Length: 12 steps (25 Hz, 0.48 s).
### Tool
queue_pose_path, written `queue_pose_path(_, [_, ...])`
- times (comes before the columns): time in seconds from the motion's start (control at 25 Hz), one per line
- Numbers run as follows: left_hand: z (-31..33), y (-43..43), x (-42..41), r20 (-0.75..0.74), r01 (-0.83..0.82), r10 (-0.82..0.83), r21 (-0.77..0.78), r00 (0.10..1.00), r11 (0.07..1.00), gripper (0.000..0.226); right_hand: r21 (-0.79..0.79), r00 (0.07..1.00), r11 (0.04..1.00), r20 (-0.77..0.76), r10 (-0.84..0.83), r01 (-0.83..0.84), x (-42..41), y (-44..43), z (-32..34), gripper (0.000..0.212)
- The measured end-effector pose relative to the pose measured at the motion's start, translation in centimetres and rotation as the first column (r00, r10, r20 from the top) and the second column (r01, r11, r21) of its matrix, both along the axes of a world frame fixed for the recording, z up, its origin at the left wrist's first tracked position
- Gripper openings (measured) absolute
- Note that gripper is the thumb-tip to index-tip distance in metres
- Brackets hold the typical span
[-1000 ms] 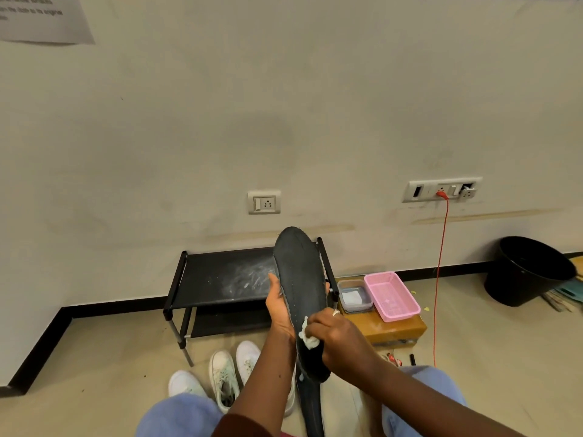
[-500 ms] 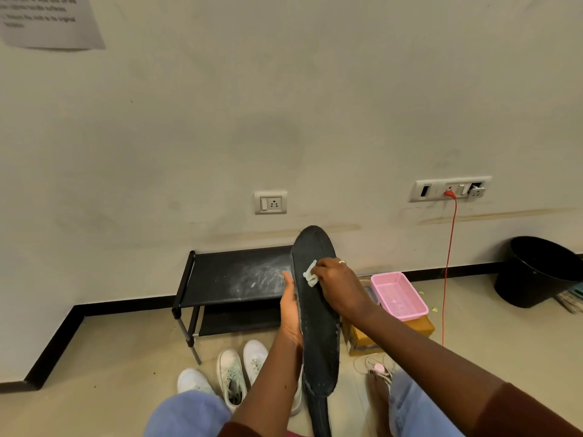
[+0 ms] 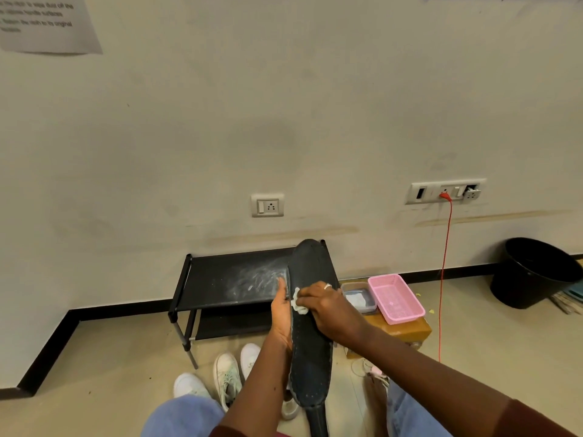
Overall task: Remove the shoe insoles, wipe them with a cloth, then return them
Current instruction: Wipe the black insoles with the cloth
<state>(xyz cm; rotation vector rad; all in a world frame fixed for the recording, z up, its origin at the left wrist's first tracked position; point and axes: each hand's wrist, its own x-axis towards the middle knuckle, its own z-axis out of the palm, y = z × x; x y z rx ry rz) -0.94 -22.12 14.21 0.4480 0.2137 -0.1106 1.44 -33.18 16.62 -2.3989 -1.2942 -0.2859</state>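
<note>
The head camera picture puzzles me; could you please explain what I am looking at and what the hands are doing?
There is no machine here: a person wears a wide-angle camera on the head, so this single view looks forward and down at their own two hands. The left hand holds a dark insole roughly upright by its edge. The right hand pinches a small white cloth and presses it on the insole's upper half. On the floor below stand white shoes, in front of a black rack. To the right, a pink basket and a clear tub sit on a brown box; a black bin stands further right.
</note>
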Motion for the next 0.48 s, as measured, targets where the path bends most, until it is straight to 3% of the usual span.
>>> queue_pose_path(0.08, [0.4,-0.5,-0.3,0.003,0.023,-0.023,0.018,1.0,1.0,0.076,-0.005,0.997,0.999,0.066,0.032,-0.031,0.3,-0.1,0.0,0.032])
queue_pose_path(0.24, [1.3,-1.4,-0.8,-0.097,0.012,-0.009,0.027,0.995,1.0,0.054,0.011,0.985,0.999,0.165,-0.041,0.039,2.5,0.6,1.6,0.026])
queue_pose_path(0.32, [1.3,-1.3,-0.9,-0.169,0.091,-0.079,0.065,0.982,0.994,0.063,-0.003,0.981,0.993,0.154,-0.118,0.12,3.9,1.2,2.4,0.022])
queue_pose_path(0.48, [1.0,-1.0,-0.8,-0.161,0.143,-0.125,0.107,0.979,0.984,0.084,0.082,0.97,0.97,0.058,-0.235,0.23,5.1,2.2,3.3,0.022])
